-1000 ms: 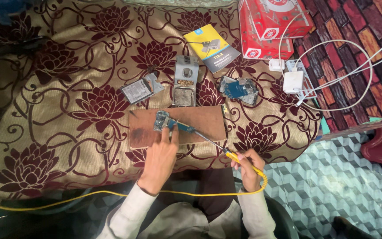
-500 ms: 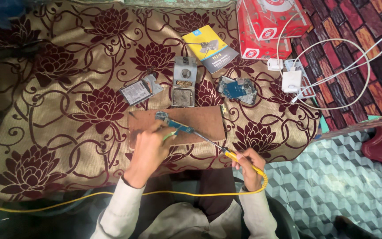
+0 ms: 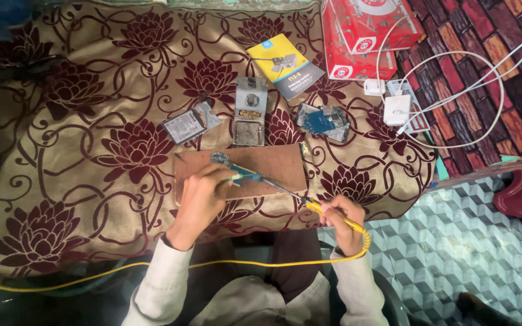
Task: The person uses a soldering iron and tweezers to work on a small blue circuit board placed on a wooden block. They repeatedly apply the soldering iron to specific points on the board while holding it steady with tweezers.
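Hiding part of the small blue circuit board (image 3: 237,172), the left hand (image 3: 203,196) is curled around its near end and pins it to the flat brown board (image 3: 273,166); the iron's tip contact is too small to be judged; a yellow-handled soldering iron (image 3: 327,212) is gripped in the right hand (image 3: 342,220); a metal tray (image 3: 250,115) and 1 booklet (image 3: 285,65) lie beyond on the floral cloth (image 3: 92,151).
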